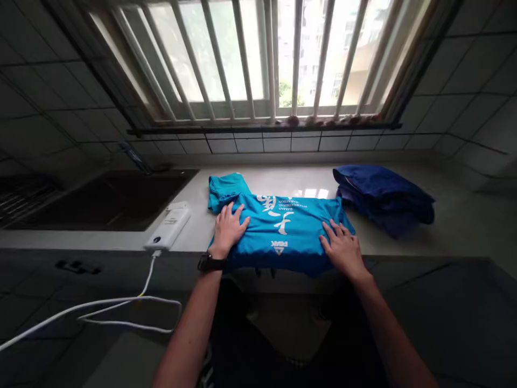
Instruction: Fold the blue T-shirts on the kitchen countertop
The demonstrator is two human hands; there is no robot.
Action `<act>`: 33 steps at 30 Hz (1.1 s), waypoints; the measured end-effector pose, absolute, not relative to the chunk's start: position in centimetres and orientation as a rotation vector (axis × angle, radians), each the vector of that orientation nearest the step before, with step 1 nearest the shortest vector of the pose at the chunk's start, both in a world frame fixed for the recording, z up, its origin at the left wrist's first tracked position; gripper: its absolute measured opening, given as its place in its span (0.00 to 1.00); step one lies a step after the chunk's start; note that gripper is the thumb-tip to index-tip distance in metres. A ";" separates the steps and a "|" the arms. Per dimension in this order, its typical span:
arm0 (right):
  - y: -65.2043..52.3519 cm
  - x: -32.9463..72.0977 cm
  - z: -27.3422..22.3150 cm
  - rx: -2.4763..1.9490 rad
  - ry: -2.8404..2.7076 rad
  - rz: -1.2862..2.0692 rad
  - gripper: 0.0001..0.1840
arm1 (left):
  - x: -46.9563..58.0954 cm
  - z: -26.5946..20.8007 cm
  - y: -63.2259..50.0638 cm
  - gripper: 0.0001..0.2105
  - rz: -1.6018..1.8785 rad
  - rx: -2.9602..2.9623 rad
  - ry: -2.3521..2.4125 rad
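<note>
Head view: left grip (232,229) and right grip (342,249) lie flat, fingers parted, clasping nothing, on the bright-blue, white-printed fabric shirt (297,237) between them, laid wide, not compactly folded; beyond the right grip, folded dark-blue cloth (379,188).

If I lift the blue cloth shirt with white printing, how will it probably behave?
The blue cloth shirt would probably sag, since its near edge droops past the pale smooth countertop. It seems unlikely to roll, as it lies rather flat.
</note>
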State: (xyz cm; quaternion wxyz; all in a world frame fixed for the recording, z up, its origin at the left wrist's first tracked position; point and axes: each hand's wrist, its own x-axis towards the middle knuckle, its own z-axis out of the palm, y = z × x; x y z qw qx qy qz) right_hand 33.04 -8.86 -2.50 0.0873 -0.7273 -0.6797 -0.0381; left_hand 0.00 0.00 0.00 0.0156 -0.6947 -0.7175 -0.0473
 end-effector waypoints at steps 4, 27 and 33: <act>-9.1 33.1 -2.9 -2.140 -2.005 -0.156 0.28 | 0.3 -0.6 0.0 0.29 -0.092 -2.194 -2.302; -9.0 33.1 -2.5 -2.151 -2.020 -0.165 0.28 | 0.2 -0.4 0.2 0.29 -0.208 -2.227 -2.270; -9.0 33.2 -2.6 -2.140 -2.023 -0.184 0.28 | 0.2 -0.5 0.2 0.29 -0.205 -2.228 -2.278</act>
